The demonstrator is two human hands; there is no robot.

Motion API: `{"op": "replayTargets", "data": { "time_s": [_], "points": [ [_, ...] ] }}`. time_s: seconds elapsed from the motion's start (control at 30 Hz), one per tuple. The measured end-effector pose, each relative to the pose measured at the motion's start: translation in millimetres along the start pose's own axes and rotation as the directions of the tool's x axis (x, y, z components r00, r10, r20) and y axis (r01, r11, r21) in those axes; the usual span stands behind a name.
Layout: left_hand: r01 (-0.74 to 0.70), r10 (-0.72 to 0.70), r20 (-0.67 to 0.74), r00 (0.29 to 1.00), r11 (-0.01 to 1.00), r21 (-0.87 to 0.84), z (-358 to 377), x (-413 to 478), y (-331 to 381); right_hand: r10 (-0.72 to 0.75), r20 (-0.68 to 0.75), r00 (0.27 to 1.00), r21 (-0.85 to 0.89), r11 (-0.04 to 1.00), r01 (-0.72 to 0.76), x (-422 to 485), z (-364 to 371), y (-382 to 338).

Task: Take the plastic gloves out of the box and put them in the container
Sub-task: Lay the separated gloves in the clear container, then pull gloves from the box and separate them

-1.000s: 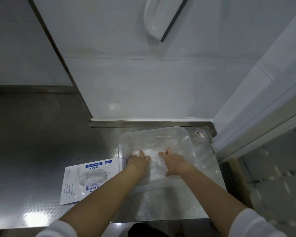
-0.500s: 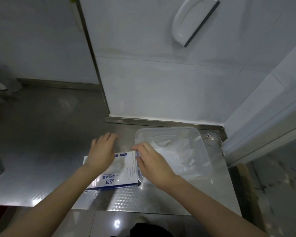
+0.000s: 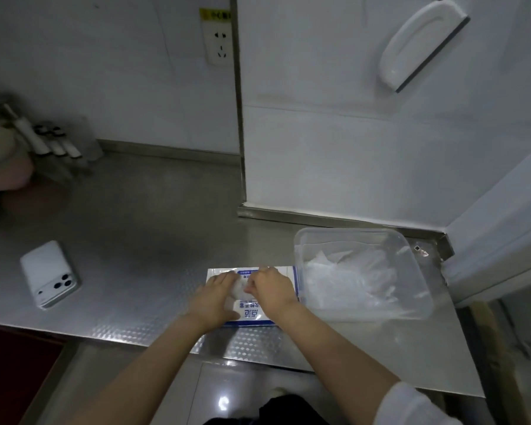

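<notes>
Hands have moved from the container (image 3: 411, 250), gloves (image 3: 347, 277) already inside, to the box (image 3: 249, 315) beside it near the worktop's (image 3: 154, 271) front edge: left hand (image 3: 218, 297) pressing flat, right hand (image 3: 272, 289) pinching more gloves, so another batch seems next.

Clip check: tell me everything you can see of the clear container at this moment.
The container is a clear plastic tub, rectangular with rounded corners, lidless and upright. It sits on the steel counter at the right, near the wall corner. Crumpled clear plastic gloves lie inside. Its left wall runs alongside the glove box; contact cannot be told. Neither the left hand nor the right hand touches it.
</notes>
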State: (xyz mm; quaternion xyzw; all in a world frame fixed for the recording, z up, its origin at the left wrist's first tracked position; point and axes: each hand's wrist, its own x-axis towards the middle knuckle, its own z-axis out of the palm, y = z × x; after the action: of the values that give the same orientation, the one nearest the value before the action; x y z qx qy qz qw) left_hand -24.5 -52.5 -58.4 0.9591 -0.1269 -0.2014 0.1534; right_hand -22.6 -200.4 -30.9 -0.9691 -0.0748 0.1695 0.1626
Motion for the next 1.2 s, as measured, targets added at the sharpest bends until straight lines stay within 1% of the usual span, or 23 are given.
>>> {"op": "replayTargets", "data": {
  "time_s": [0.07, 0.17, 0.27, 0.4, 0.53, 0.6, 0.67, 0.77, 0.83, 0.93, 1.03, 1.2],
  "points": [
    [0.011, -0.011, -0.002, 1.000, 1.000, -0.011, 1.5, -0.1, -1.3, 0.001, -0.029, 1.000, -0.045, 0.999, -0.003, 2.1, 1.1, -0.8],
    [0.015, -0.015, 0.000, 1.000, 1.000, -0.021, 2.8, 1.1, -3.8, 0.018, -0.053, 0.998, 0.029, 0.999, -0.016, 3.5, -2.1, 1.4],
    [0.008, -0.008, -0.001, 1.000, 0.999, -0.034, 3.5, 2.3, -5.7, 0.047, -0.105, 0.993, 0.066, 0.997, -0.040, 0.8, -10.3, 2.7],
    [-0.015, 0.015, -0.017, 1.000, 1.000, -0.016, 2.4, 4.5, -9.7, 0.077, -0.222, 0.972, 0.152, 0.987, -0.044, -6.8, -31.4, 5.0],
    [-0.028, 0.028, -0.011, 1.000, 1.000, -0.010, 1.4, 5.3, -8.5, 0.121, -0.368, 0.922, 0.262, 0.965, -0.022, -12.8, -51.0, 12.0],
    [-0.032, 0.032, -0.003, 0.999, 0.999, 0.002, 1.5, 5.5, -7.2, 0.132, -0.372, 0.919, 0.304, 0.953, -0.014, -16.2, -53.9, 14.8],
    [-0.033, 0.033, 0.007, 0.999, 0.999, 0.018, 1.6, 5.9, -7.3, 0.132, -0.340, 0.931, 0.339, 0.941, -0.010, -18.8, -51.6, 17.2],
    [-0.031, 0.030, 0.014, 0.999, 0.999, 0.035, 1.4, 7.3, -7.7, 0.129, -0.244, 0.961, 0.310, 0.949, -0.049, -19.4, -49.6, 19.0],
    [-0.023, 0.022, 0.020, 1.000, 0.999, 0.039, 1.4, 7.9, -7.5, 0.128, -0.219, 0.967, 0.319, 0.946, -0.053, -18.1, -53.2, 20.8],
    [-0.018, 0.018, 0.018, 1.000, 0.999, 0.044, 0.7, 7.9, -6.7, 0.164, -0.253, 0.954, 0.343, 0.937, -0.070, -19.0, -61.1, 22.2],
    [-0.020, 0.018, 0.022, 1.000, 0.998, 0.061, 0.1, 8.5, -6.0, 0.142, -0.315, 0.939, 0.342, 0.939, -0.027, -20.8, -66.0, 24.7],
    [-0.015, 0.012, 0.038, 0.999, 0.998, 0.066, 0.8, 8.8, -5.7, 0.155, -0.463, 0.873, 0.390, 0.920, 0.044, -24.6, -89.5, 34.9]
  ]
}}
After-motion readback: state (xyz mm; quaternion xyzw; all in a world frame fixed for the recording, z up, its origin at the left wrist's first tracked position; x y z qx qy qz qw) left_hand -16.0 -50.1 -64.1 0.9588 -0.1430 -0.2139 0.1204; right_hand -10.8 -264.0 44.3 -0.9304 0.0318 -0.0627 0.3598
